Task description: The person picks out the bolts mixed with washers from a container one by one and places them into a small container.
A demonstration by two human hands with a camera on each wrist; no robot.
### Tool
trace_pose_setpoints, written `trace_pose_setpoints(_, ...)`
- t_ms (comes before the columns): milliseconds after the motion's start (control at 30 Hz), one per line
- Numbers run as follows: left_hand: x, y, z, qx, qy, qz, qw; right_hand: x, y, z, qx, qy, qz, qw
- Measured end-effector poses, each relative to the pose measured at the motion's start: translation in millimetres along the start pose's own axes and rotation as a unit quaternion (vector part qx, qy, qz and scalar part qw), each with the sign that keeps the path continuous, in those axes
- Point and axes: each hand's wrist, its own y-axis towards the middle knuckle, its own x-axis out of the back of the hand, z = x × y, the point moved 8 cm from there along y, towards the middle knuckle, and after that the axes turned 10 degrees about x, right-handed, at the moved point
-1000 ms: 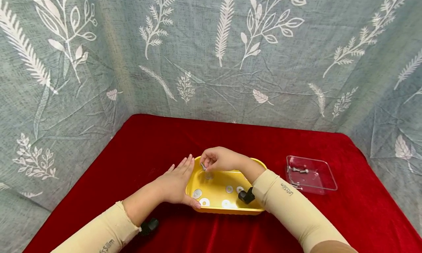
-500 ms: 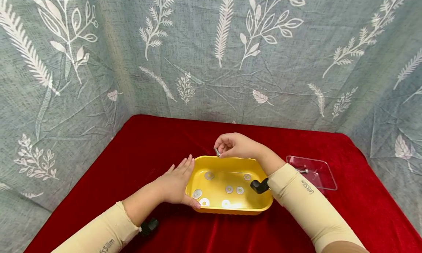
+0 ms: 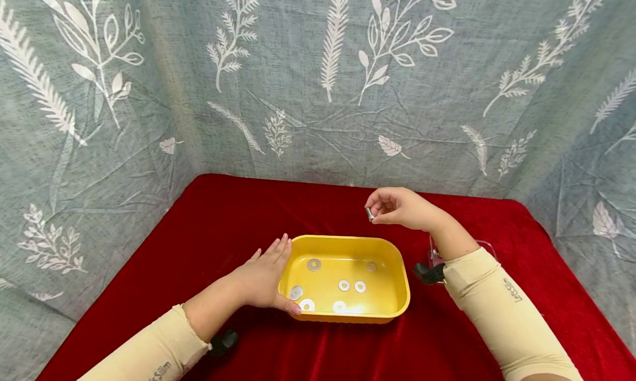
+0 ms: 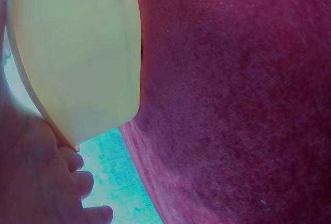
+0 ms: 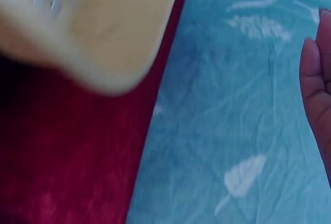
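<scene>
The yellow plastic tray (image 3: 348, 317) sits on the red cloth, with several flat metal washers (image 3: 314, 265) scattered over its floor. My left hand (image 3: 260, 279) rests along the tray's left end, fingers straight towards the far corner and thumb at the near rim. In the left wrist view, the fingers (image 4: 72, 177) lie right at the tray's edge. Between thumb and fingers my right hand (image 3: 404, 208) pinches a small silver bolt (image 3: 370, 213), held above the cloth behind the tray's far right corner. The right wrist view catches only part of that hand (image 5: 318, 79), and the bolt is out of frame there.
Right of the yellow tray stands a clear plastic box (image 3: 489, 247), mostly hidden behind the right forearm. A black wrist camera mount (image 3: 429, 273) hangs under that forearm. Red cloth (image 3: 238, 210) covers the table, and a patterned grey-green curtain (image 3: 298, 138) stands behind it.
My right hand has lifted the bolt out of the yellow tray and carried it right and away over the far rim. The left hand has stayed at the tray's left end.
</scene>
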Motion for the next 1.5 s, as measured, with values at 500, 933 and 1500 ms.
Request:
trace_pose_setpoints(500,-0.8,-0.9,1.4,0.003,-0.001,0.004,1.0,51,-70.7,-38,-0.038,-0.039,-0.077,0.9955)
trace_pose_setpoints(933,-1.5,1.2,0.7,0.005,-0.002,0.006,1.0,71,-124.7,-64,-0.072,-0.071,-0.096,0.9902)
trace_pose_setpoints(1500,-2.0,1.7,0.3,0.006,-0.001,0.008,0.9999,66,-169.2,-85,-0.091,-0.051,-0.067,0.9923)
